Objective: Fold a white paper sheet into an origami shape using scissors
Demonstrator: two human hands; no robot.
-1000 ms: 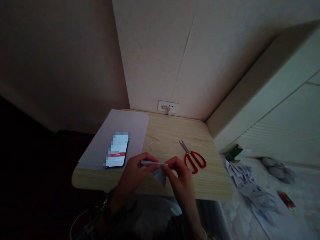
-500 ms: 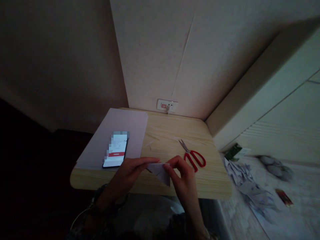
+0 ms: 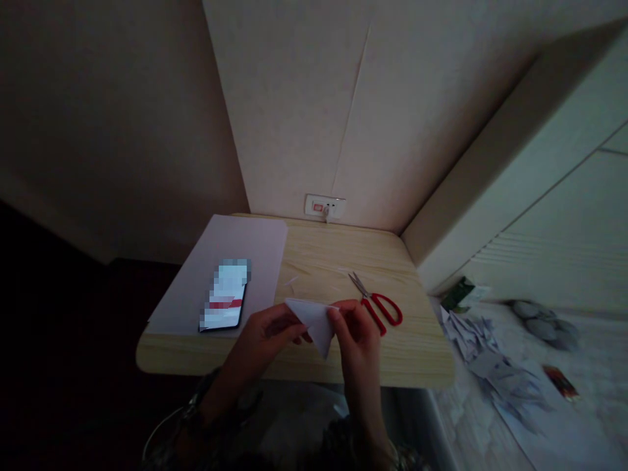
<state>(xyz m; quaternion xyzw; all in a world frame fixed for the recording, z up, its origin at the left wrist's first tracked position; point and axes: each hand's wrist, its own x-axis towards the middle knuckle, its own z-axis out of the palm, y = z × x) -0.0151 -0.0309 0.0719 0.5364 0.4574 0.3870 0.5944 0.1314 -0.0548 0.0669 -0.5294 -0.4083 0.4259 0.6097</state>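
The folded paper (image 3: 316,320), a white piece shaped like a triangle with its point downward, is held up just to the left of the red-handled scissors (image 3: 369,296) and a little nearer the person. The right hand (image 3: 357,333), partly covering the scissors' nearer handle from the camera's view, pinches the paper's upper right corner between thumb and forefinger. The left hand (image 3: 272,337), farther left of the scissors, is curled at the paper's left side, its fingers partly hidden behind the sheet and its thumb by the slanting edge (whether it grips tightly I cannot tell).

The scissors lie on the pale wooden worktop (image 3: 338,248), blades slightly parted and pointing away from the person. Left of them are thin paper scraps (image 3: 292,281), and farther left some white sheets (image 3: 255,248) with a phone (image 3: 226,301) resting on top (its screen lit, partly pixelated). Beyond the scissors and slightly left, a wall socket (image 3: 324,206) has a plug in it.

Well to the right of the scissors, a bed (image 3: 456,412) bears a heap of paper pieces (image 3: 490,360), a green packet (image 3: 457,294) and something grey and rounded (image 3: 544,324), too dim to name.
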